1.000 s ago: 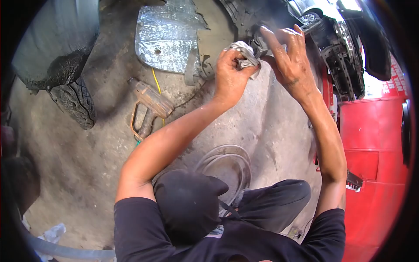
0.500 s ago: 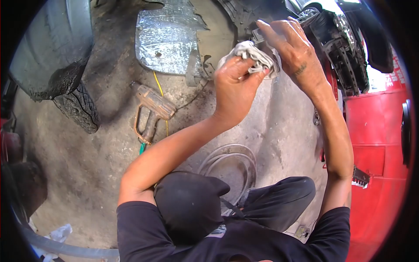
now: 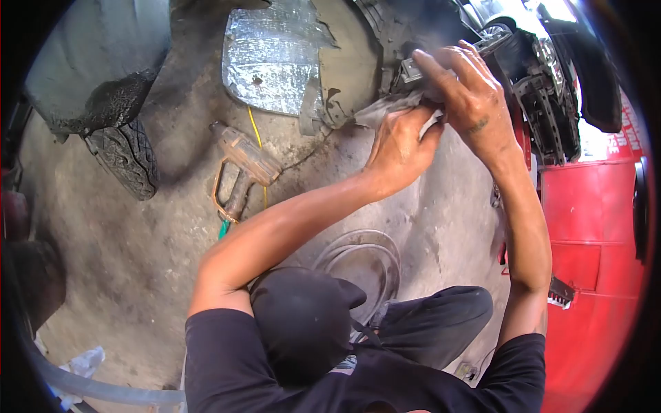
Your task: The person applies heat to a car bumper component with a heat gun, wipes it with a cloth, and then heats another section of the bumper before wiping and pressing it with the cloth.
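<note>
My left hand (image 3: 405, 146) is closed on a greyish-white rag (image 3: 387, 107), which is blurred and partly hidden by the fingers. Right beside it, my right hand (image 3: 474, 93) is curled with its fingers bent around something mostly hidden from view. A small silver metal piece (image 3: 411, 70) shows just left of the right fingers, against dark parts. The rag meets the area under the right palm, but the exact contact is hard to see.
A brown heat-gun-shaped tool (image 3: 244, 165) lies on the concrete floor, near a foil-faced panel (image 3: 272, 62). A tyre (image 3: 127, 158) is at left, round metal discs (image 3: 361, 265) lie near my legs, and a red drum (image 3: 585, 213) stands at right beside dark car parts (image 3: 544, 103).
My left hand has moved right with the rag, now close against the right hand. My right hand has shifted slightly right and down. The rag looks flatter and more blurred.
</note>
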The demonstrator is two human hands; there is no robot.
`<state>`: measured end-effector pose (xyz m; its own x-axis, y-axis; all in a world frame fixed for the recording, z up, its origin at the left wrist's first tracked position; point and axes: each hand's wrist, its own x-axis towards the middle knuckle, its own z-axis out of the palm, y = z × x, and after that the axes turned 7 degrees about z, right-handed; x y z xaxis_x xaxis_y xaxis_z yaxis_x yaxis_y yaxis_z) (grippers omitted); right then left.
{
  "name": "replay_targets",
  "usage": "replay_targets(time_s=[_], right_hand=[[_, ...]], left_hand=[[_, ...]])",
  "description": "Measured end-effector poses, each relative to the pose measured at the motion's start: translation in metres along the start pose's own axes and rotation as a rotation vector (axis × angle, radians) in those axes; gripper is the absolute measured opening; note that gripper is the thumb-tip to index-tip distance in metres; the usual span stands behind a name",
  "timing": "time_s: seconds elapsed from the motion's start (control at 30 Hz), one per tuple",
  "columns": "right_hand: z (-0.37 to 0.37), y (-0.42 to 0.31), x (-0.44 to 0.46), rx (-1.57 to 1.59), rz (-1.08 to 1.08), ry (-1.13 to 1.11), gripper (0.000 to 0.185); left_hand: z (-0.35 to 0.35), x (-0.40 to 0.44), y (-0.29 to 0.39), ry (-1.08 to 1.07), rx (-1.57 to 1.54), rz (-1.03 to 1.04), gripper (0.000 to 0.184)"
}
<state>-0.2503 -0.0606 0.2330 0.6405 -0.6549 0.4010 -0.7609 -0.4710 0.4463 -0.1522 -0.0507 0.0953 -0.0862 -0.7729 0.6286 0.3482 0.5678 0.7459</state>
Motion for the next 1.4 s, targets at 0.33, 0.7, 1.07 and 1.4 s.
replay_targets(time_s=[0.33,0.7,1.07,1.4], right_hand=[[-0.003,-0.001,0.003,0.067,0.036,-0.026,0.052],[-0.008,0.011,-0.011,0.001,0.061,-0.122,0.048],[-0.016,0.001,-0.015,0.169,0.162,-0.274,0.058],[-0.009,0.002,-0.019,0.053,0.109,0.044,0.054]], left_hand=[[-0.001,-0.002,-0.014,0.206,-0.310,-0.168,0.022],[-0.075,0.043,-0.078,0.100,-0.366,-0.230,0.023],[-0.108,0.067,0.004,-0.352,-0.562,-0.401,0.053],[-0.076,-0.026,0.002,-0.274,-0.694,-0.596,0.029]])
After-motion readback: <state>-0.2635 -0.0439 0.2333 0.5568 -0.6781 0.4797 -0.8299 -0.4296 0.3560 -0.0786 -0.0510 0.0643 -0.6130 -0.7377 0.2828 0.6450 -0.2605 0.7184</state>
